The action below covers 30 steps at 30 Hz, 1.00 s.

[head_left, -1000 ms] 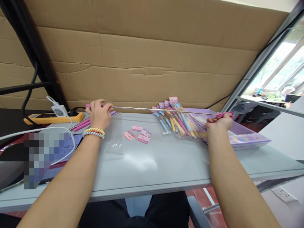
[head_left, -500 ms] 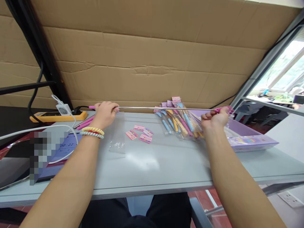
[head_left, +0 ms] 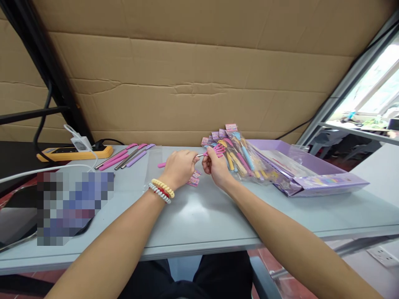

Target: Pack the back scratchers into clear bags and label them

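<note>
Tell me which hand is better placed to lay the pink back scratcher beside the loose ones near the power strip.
Probably the left hand: it grips the pink back scratcher and is nearer the loose back scratchers; the right hand, at its head end, is farther off.

Bench (head_left: 202,224), left to right: power strip (head_left: 62,155) at rear, loose back scratchers (head_left: 136,159) just right of it, bag (head_left: 152,164), cards (head_left: 193,182) partly hidden by left hand (head_left: 181,166), bagged scratchers (head_left: 246,160), box (head_left: 330,185). Held scratcher (head_left: 218,150) spans left hand to right hand (head_left: 218,168). Panel (head_left: 196,91) behind bench.
</note>
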### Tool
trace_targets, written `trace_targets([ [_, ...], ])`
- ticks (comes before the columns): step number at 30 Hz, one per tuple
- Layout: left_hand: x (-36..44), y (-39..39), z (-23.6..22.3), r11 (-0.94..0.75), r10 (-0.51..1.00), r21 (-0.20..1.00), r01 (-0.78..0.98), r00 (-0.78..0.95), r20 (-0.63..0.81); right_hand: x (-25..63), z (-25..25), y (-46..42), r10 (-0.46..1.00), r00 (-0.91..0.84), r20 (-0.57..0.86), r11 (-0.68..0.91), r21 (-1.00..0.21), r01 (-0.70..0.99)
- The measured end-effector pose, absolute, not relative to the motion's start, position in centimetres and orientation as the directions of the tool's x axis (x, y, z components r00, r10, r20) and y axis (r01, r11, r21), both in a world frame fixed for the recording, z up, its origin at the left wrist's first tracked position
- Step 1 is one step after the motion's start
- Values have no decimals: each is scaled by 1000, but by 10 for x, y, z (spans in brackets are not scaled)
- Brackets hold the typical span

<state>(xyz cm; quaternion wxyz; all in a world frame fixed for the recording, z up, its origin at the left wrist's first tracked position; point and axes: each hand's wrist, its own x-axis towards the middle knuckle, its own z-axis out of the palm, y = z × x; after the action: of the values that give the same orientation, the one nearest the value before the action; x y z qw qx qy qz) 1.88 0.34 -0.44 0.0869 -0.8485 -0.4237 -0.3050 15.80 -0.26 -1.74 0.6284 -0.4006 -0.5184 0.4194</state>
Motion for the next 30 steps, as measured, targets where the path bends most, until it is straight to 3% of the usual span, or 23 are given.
trace_targets([
  [10, 14, 6, -5, -696, 626, 121, 708, 515, 585, 163, -16, -5, 947, -209, 244, 266, -960, 88],
  [16, 13, 4, -4, -736, 607, 203, 646, 497, 619, 168, -18, -3, 932, -229, 279, 294, -955, 33],
  [20, 8, 6, 4, -708, 672, 362, 606, 422, 609, 173, -15, 2, 927, -47, 372, 368, -927, -72],
  [23, -6, 16, 12, -564, 774, 504, 654, 206, 598, 183, -9, 7, 912, 194, 361, 395, -901, -177],
  [25, -21, 26, 15, -348, 862, 539, 767, 37, 505, 190, -3, 9, 902, 308, 302, 385, -887, -256],
  [28, -48, 39, 11, 10, 950, 404, 915, -135, 281, 197, 3, 8, 921, 346, 179, 297, -898, -326],
  [30, -63, 47, 5, 126, 967, 361, 924, -196, 163, 197, 5, 6, 945, 301, 129, 229, -918, -324],
])
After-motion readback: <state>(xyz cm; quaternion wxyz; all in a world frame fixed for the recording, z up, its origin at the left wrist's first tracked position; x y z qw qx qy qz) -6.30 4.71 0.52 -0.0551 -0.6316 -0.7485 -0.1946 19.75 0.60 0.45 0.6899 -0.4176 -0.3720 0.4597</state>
